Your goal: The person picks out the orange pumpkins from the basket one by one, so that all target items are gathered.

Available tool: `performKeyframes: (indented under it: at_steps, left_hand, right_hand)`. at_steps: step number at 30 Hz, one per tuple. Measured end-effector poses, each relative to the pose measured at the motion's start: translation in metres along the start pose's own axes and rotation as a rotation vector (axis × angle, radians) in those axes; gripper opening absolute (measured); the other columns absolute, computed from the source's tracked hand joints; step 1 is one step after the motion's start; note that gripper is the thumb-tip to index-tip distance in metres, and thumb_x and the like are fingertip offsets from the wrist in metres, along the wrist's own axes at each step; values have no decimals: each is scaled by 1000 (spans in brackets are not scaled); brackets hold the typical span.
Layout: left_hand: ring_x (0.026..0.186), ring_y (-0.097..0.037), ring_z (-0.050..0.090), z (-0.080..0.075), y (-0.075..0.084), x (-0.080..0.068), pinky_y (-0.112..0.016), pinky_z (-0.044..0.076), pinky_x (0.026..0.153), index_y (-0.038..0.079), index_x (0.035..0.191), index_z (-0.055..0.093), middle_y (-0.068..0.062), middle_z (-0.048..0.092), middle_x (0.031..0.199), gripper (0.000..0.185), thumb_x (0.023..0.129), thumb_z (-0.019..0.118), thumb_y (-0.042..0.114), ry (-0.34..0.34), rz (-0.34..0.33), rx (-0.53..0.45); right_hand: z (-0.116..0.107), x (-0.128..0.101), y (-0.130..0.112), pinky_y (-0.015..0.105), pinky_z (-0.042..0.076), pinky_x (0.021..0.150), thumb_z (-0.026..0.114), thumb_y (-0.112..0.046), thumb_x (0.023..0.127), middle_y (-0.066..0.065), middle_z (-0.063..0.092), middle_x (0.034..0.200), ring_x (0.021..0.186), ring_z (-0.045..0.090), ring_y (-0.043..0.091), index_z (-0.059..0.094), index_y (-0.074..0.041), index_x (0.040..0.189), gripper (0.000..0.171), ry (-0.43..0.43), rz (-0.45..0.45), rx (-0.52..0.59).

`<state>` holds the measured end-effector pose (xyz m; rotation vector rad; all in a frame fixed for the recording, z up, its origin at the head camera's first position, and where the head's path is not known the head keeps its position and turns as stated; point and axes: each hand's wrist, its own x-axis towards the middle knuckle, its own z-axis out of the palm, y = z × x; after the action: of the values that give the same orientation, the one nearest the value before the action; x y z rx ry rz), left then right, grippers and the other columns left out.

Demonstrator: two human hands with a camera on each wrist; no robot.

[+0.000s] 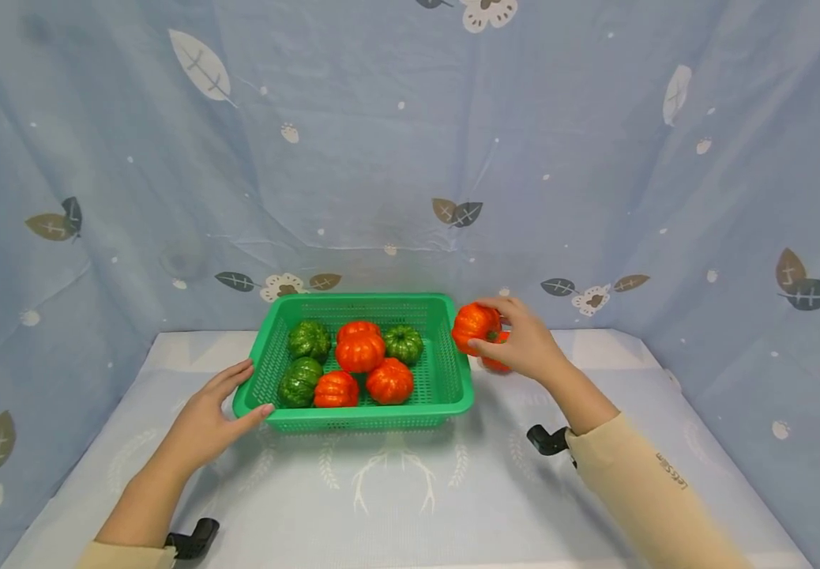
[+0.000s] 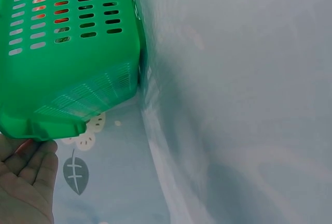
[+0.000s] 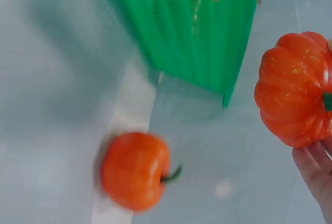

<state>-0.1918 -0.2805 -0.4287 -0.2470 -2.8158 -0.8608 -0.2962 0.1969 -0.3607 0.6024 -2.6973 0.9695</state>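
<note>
A green plastic basket [image 1: 374, 412] stands on the table, holding several orange pumpkins [image 1: 390, 382] and three green pumpkins [image 1: 301, 382]. At its front left corner is my left hand [image 1: 207, 419], the fairly straight fingers touching the left rim and the thumb lying at the front rim. In the left wrist view the fingertips [image 2: 47, 149] meet the rim's underside. My right hand [image 1: 524, 344] grips an orange pumpkin [image 1: 474, 325] just beside the basket's right rim; its green stem [image 3: 328, 101] shows. Below that hand another orange pumpkin [image 3: 136, 171] lies on the table, partly hidden in the head view.
The white patterned table [image 1: 403, 498] reaches back to a blue curtain [image 1: 381, 158] with leaf prints, which also hangs at both sides. Black wrist devices [image 1: 548, 440] are worn at both sleeves.
</note>
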Motion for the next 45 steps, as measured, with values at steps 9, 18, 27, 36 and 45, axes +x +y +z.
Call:
performKeyframes:
  at_steps: [9, 18, 27, 36, 45]
  left_hand:
    - [137, -53, 35, -2, 0, -1, -74, 34, 102, -2, 152, 39, -18, 32, 159, 85, 91, 72, 48, 23, 1, -7]
    - [138, -53, 34, -4, 3, 0, -73, 33, 102, -3, 152, 39, -19, 31, 160, 85, 91, 73, 46, 16, 0, -3]
    - [138, -53, 33, -4, 1, 1, -73, 32, 103, -2, 152, 38, -18, 31, 160, 87, 91, 71, 50, 0, -1, 4]
    - [138, -53, 33, -3, 1, 2, -73, 32, 103, -2, 153, 37, -19, 29, 161, 88, 91, 71, 51, -11, -12, 8]
    - [138, -53, 33, 0, 3, 0, -73, 32, 104, -3, 152, 38, -19, 31, 159, 87, 91, 71, 49, -3, -10, 5]
  right_hand:
    - [-33, -14, 40, 59, 52, 92, 82, -35, 84, 14, 55, 132, 114, 59, 42, 57, -12, 139, 65, 51, 35, -67]
    - [-47, -29, 87, 58, 52, 88, 81, -33, 85, 22, 52, 133, 110, 54, 42, 56, -7, 138, 65, 14, 132, -145]
    - [-32, -29, 127, 63, 46, 97, 79, -33, 86, 31, 49, 135, 119, 47, 48, 54, 0, 139, 67, -15, 227, -180]
    - [-19, -22, 150, 67, 39, 103, 76, -36, 87, 34, 46, 137, 122, 43, 51, 51, 2, 141, 70, -44, 309, -215]
    - [-11, -22, 154, 65, 38, 105, 75, -32, 88, 34, 50, 135, 121, 46, 52, 48, 6, 141, 70, -31, 321, -184]
